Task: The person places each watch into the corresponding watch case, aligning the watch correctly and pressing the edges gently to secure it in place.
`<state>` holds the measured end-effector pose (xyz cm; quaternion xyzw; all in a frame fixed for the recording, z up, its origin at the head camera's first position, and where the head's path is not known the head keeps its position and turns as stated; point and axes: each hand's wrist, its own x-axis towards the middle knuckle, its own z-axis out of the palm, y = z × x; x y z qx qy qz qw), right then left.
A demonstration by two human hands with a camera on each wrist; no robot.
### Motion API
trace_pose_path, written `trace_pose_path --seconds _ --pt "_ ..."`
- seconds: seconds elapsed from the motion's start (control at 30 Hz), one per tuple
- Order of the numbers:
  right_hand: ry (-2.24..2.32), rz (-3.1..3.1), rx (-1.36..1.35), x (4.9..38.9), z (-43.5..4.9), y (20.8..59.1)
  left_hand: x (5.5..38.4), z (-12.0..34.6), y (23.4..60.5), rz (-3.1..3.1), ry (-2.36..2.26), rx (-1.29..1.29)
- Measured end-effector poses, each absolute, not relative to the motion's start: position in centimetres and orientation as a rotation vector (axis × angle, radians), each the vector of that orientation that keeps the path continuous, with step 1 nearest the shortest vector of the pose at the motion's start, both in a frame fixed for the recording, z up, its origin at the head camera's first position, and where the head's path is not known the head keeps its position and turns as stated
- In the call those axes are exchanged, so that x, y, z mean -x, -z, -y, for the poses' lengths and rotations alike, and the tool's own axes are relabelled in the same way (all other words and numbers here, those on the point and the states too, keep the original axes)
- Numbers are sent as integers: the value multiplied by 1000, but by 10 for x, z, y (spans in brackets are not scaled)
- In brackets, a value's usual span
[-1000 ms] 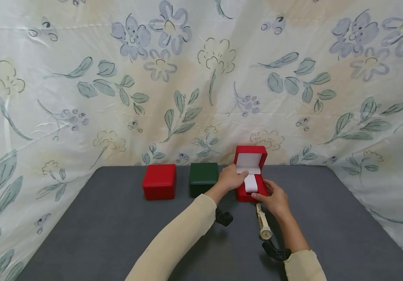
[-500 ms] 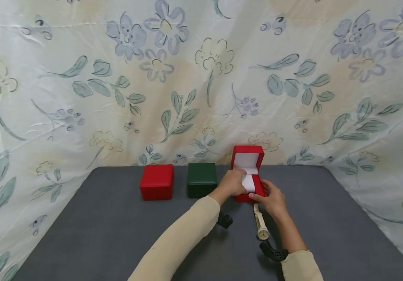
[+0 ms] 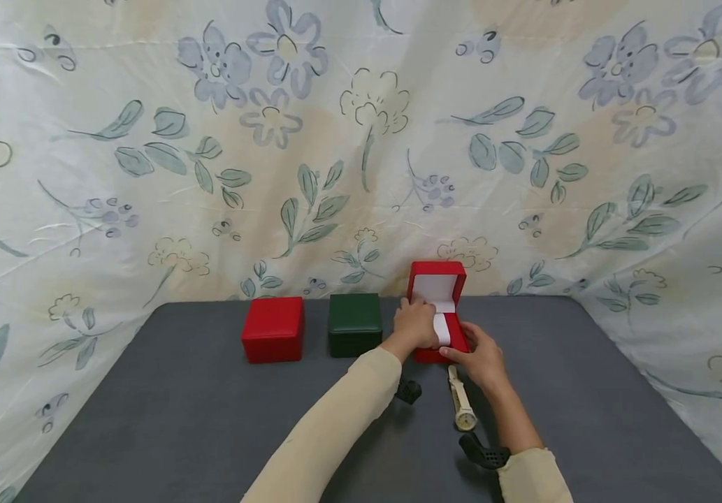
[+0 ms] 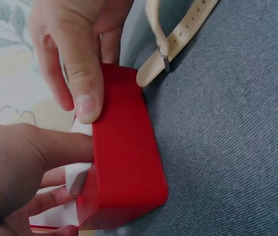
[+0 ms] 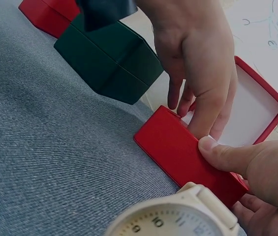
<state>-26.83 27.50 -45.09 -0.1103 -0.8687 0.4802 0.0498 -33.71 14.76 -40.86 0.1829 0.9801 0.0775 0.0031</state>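
Note:
An open red watch box [image 3: 437, 269] with a white lining stands at the back of the table, lid upright. My left hand [image 3: 414, 325] reaches into it from the left. Thumb and fingers pinch the white cushion [image 4: 77, 178] inside, mostly covered by the hand in the head view. With its thumb on the front edge, my right hand [image 3: 481, 358] grips the box's right side. A cream wristwatch [image 3: 461, 402] lies in front of the box, dial toward me; its dial [image 5: 163, 223] looms close in the right wrist view.
To the left of the open box are a closed green box [image 3: 355, 325] and a closed red box [image 3: 272, 330]. A dark grey cloth [image 3: 197, 419] covers the table. Behind it hangs a floral curtain [image 3: 310, 230].
My left hand has moved from the box's left edge down into it, its fingers closing on the cushion. The right hand keeps its grip. The whole head view has shifted slightly.

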Motion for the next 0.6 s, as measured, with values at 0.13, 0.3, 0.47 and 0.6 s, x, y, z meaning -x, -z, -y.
trace_pose_path --seconds 0.13,0.3,0.47,0.6 --pt "-1464 2641 333 267 -273 450 335 -146 407 -3064 -229 -577" --pt "-1465 2634 330 266 -272 451 330 -146 406 -3079 -188 -609" --pt "-1459 2642 330 263 -271 453 324 -146 403 -3106 -190 -647" --pt "-1465 2638 338 261 -271 454 321 -145 403 -3098 -285 -661"
